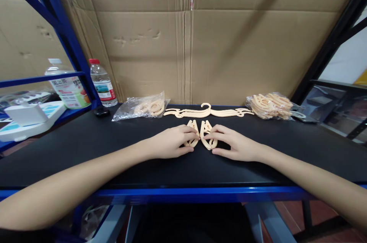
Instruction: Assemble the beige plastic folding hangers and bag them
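Two cream plastic folding hangers, both folded up, lie close together on the black tabletop (120, 168). My left hand (173, 141) grips the left folded hanger (196, 124), fingers over its top and thumb at the near side. The right folded hanger (204, 126) is gripped the same way by my right hand (233, 143). My palms hide part of each piece. Just beyond them, an unfolded cream hanger (197, 113) lies flat with its arms spread and its hook (205, 105) pointing away from me.
A clear plastic bag (126, 110) with folded hangers lies at the back left; another bag of hangers (269, 106) is at the back right. A red-capped water bottle (103, 86), a larger bottle (67, 90) and a white power strip (34, 120) stand left. Cardboard (143, 44) walls the back.
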{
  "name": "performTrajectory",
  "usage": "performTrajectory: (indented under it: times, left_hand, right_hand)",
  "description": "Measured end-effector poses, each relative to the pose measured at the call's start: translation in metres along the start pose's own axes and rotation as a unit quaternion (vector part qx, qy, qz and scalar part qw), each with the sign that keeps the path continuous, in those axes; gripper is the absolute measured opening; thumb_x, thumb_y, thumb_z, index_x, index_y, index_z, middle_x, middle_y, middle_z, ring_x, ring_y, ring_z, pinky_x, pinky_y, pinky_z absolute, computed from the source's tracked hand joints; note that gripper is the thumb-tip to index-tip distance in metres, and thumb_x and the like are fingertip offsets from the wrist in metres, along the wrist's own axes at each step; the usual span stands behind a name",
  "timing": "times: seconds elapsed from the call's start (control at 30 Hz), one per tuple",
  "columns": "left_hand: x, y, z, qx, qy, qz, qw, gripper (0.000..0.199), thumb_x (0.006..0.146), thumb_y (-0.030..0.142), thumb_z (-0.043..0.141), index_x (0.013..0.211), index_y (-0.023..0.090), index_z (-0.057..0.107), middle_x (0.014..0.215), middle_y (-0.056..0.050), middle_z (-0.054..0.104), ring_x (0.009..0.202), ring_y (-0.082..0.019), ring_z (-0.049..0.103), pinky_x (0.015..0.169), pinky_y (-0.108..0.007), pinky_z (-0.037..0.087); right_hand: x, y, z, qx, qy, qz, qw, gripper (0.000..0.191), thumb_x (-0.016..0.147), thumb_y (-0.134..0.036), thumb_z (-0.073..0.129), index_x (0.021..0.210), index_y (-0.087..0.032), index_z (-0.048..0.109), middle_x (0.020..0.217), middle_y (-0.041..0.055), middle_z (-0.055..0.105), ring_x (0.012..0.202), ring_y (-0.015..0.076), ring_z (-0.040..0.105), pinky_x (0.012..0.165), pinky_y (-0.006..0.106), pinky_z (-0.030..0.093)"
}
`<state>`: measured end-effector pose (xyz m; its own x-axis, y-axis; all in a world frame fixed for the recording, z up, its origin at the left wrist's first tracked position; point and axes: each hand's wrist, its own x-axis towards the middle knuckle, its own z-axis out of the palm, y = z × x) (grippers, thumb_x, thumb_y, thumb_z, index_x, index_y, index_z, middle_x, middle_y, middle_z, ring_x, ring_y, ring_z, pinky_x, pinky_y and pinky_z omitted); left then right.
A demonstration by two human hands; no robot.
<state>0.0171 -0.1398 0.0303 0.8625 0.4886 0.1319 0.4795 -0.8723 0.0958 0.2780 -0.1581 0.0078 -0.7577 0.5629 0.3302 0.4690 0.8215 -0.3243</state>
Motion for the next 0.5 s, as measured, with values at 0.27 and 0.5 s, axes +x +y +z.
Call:
performTrajectory:
  times: [0.27,0.5]
  left_hand:
    - [0.000,-0.006,0.001,0.004,0.006,-0.010,1.000,0.038,0.089,0.025,0.053,0.126,0.018,0.055,0.133,-0.011,0.051,0.123,-0.025,0.048,0.102,-0.037,0.040]
    - [0.000,-0.010,0.003,0.007,0.011,-0.016,1.000,0.037,0.089,0.026,0.052,0.125,0.018,0.055,0.133,-0.012,0.052,0.121,-0.025,0.050,0.100,-0.036,0.042]
  right_hand:
    - [0.003,0.011,0.004,-0.009,0.010,-0.012,1.000,0.036,0.094,-0.028,0.050,0.130,-0.027,0.052,0.111,0.0082,0.052,0.102,0.0201,0.051,0.093,0.037,0.045]
    - [0.007,0.014,0.006,-0.007,0.021,-0.008,1.000,0.036,0.094,-0.029,0.051,0.129,-0.027,0.054,0.111,0.0079,0.051,0.102,0.0198,0.051,0.093,0.037,0.045]
